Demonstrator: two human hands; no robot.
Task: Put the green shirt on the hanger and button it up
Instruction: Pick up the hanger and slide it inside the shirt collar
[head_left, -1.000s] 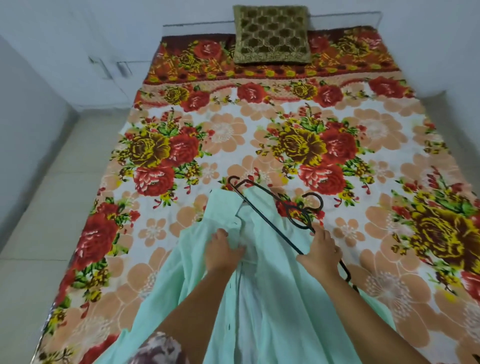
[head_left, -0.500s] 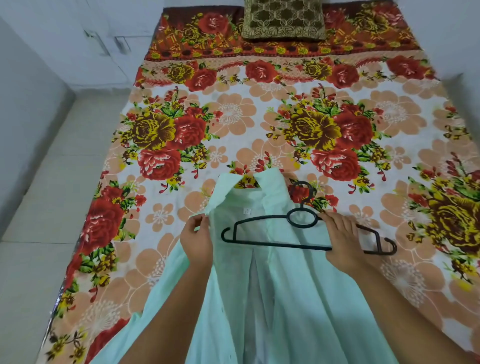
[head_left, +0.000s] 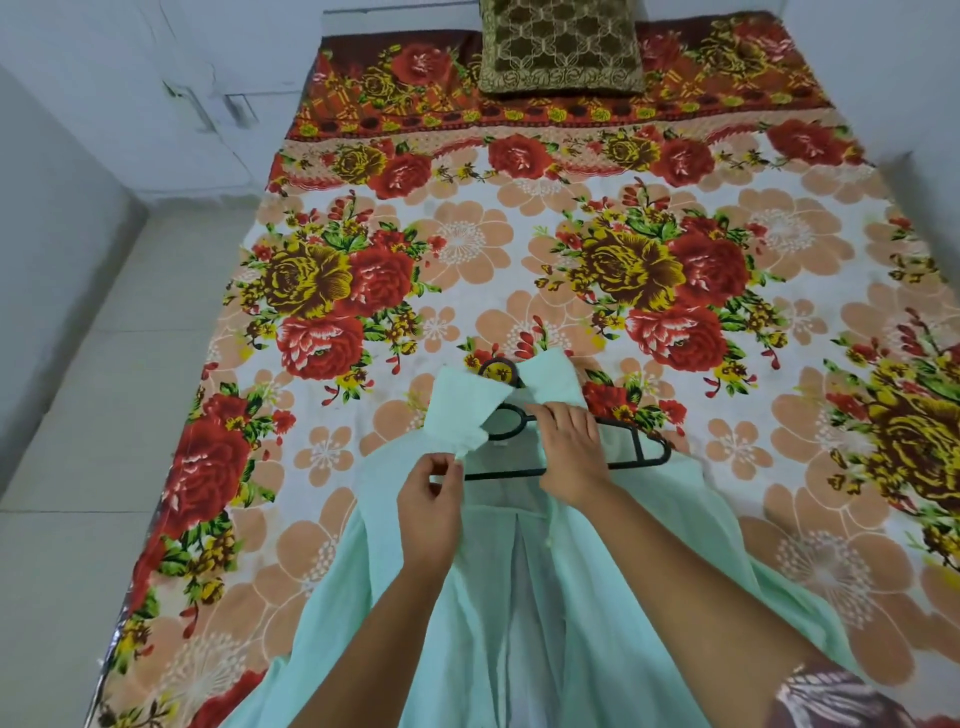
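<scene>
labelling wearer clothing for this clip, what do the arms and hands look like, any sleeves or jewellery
Both forearms are bare. The left hand and right hand show no ring, watch or bangle. A short sleeve in a maroon, grey and white print covers the right upper arm at the bottom edge; no left sleeve is in view.

Bright even light; soft shadows; wide-angle edge distortion

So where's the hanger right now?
Head view, centre frame: the hanger sits inside the open neck of the green shirt on the bed, hook sticking out above, right hand gripping its middle.
</scene>
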